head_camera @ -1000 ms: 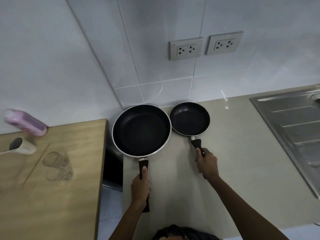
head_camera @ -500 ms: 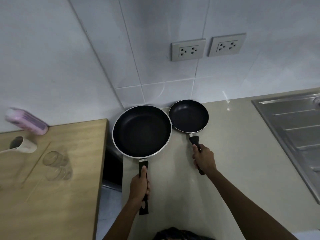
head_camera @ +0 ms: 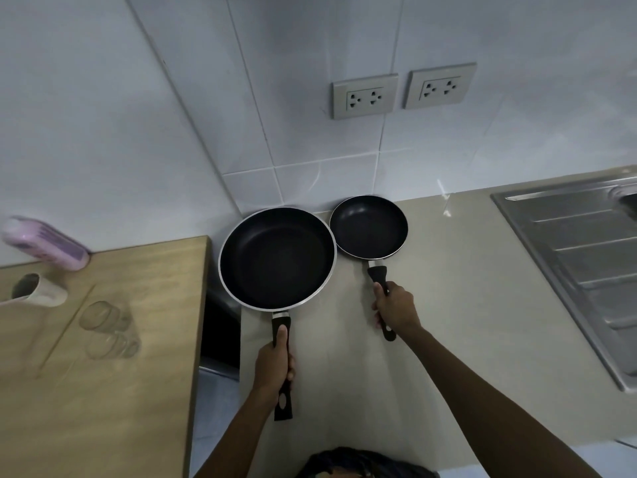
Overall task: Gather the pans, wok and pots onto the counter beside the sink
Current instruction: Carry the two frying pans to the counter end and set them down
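A large black frying pan [head_camera: 277,258] lies at the left end of the beige counter [head_camera: 465,305], near the tiled wall corner. My left hand [head_camera: 275,365] is wrapped round its black handle, thumb along the top. Right beside it, rim nearly touching, a small black frying pan [head_camera: 368,226] sits against the wall. My right hand [head_camera: 396,310] grips the small pan's handle. Both pans are upright and empty. No wok or pots are in view.
A steel sink drainboard [head_camera: 582,270] takes the counter's right side. At left is a wooden table [head_camera: 113,391] with a pink bottle [head_camera: 44,243], a white mug [head_camera: 38,291] and two glasses [head_camera: 107,326]. A dark gap [head_camera: 220,332] separates table and counter. Two wall sockets [head_camera: 401,91] sit above.
Both pans have slid a little farther toward the wall, the small one most. My hands have kept hold of the handles throughout.
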Demonstrator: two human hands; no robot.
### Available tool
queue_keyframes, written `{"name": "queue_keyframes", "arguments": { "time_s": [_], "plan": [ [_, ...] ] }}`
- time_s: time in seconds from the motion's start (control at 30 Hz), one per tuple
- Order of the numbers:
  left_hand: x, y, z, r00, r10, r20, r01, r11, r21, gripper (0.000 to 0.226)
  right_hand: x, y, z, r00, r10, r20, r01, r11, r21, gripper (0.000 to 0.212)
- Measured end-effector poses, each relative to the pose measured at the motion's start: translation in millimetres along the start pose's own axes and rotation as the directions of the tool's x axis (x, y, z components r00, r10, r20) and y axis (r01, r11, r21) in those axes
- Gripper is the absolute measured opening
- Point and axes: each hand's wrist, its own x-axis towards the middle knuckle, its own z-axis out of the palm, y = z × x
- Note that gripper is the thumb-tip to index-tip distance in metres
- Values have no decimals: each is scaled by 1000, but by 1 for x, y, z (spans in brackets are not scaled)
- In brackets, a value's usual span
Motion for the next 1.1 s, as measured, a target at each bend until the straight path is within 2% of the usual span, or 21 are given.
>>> {"name": "queue_keyframes", "arguments": {
  "time_s": [0.4, 0.5, 0.57, 0.63, 0.67, 0.73, 0.83, 0.93, 1.03, 1.1],
  "plan": [
    [1, 2, 2, 999, -4, -31, 6, 999, 52, 60, -1, -4, -5, 1000, 6, 15, -4, 991, -135, 38],
    [-2, 9, 6, 996, 29, -84, -21, 996, 91, 49, -8, -8, -12, 999, -14, 41, 27, 946, -322, 40],
    [-10, 14, 11, 975, 149, -166, -111, 969, 220, 41, -18, -8, -17, 997, -52, 52, 69, 898, -434, 49],
    [-19, 17, 17, 899, 378, -220, -225, 830, 511, 55, -34, -7, -22, 985, -153, 81, 173, 837, -519, 60],
    [-26, 20, 20, 851, 489, -192, -270, 722, 637, 62, -43, -4, -26, 970, -225, 96, 239, 782, -575, 63],
    [-41, 26, 31, 796, 603, -54, -352, 533, 770, 67, -57, 5, -36, 925, -354, 136, 349, 654, -672, 66],
    [-62, 31, 56, 721, 674, 164, -466, 296, 834, 68, -79, 19, -60, 885, -427, 188, 410, 521, -749, 65],
    [-86, 37, 94, 659, 674, 334, -553, 134, 822, 70, -99, 43, -94, 863, -471, 182, 411, 446, -795, 63],
    [-119, 43, 144, 576, 677, 458, -601, -30, 799, 69, -122, 78, -145, 873, -472, 125, 355, 438, -826, 62],
    [-142, 42, 183, 539, 663, 520, -632, -90, 770, 70, -138, 103, -182, 886, -458, 72, 304, 458, -835, 61]
  ]
}}
